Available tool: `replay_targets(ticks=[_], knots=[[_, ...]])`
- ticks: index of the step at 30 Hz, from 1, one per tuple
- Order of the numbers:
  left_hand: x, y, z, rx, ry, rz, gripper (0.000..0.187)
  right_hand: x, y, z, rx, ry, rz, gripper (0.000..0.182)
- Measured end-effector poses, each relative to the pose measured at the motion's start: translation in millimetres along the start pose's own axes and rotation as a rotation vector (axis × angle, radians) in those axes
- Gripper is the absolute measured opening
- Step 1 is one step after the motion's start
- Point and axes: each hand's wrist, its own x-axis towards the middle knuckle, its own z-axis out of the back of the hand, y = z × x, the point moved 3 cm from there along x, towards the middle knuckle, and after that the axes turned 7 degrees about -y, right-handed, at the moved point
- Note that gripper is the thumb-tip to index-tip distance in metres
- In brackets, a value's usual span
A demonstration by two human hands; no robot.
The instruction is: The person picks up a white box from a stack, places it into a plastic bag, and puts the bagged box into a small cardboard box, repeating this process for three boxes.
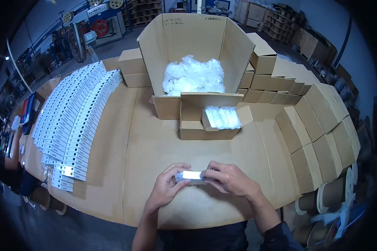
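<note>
A small white box, with what looks like clear plastic around it, is held over the near part of the cardboard-covered table. My left hand grips its left end, fingers behind and thumb in front. The right end is pinched by my right hand, its fingers bent over the edge. Beyond my hands sits an open carton with a row of plastic-wrapped white packets inside. Behind that, a large open box holds a heap of clear plastic bags.
Rows of slim white boxes are stacked on the left. Closed brown cartons line the right side and more stand at the back right. A co-worker's arm shows at the far left. Spools lie below the right edge.
</note>
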Motion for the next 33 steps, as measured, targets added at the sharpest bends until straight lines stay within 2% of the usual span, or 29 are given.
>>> replay_targets(ticks=[2,5,6,9,10,13,17,24,28,33], knots=[[8,-1,2,-0.075,-0.044,-0.012,0.052,11,-5,9,-0.01,-0.002,0.025,0.018],[31,-13,14,0.385,-0.154,-0.15,0.069,34,-12,32,-0.011,-0.231,-0.047,0.018],[39,-17,18,0.54,-0.193,-0.197,0.074,44,-20,36,-0.035,-0.353,-0.012,0.018],[60,-20,20,0.928,-0.131,-0.237,0.077,67,-32,39,-0.031,-0.567,-0.18,0.018],[65,-12,20,1.031,-0.154,-0.324,0.081,73,-37,36,-0.044,-0.625,-0.16,0.019],[79,-3,17,1.19,-0.139,-0.376,0.083,84,-52,24,-0.232,-0.64,-0.094,0.019],[85,6,16,1.313,-0.137,-0.378,0.088,82,-74,5,-0.28,-0.588,-0.17,0.021],[83,13,16,1.353,-0.149,-0.373,0.091,92,-87,-6,-0.436,-0.487,-0.288,0.023],[83,10,16,1.421,-0.165,-0.35,0.092,95,-98,-21,-0.428,-0.511,-0.378,0.019],[83,12,14,1.417,-0.178,-0.351,0.091,100,-98,-27,-0.516,-0.377,-0.502,0.011]])
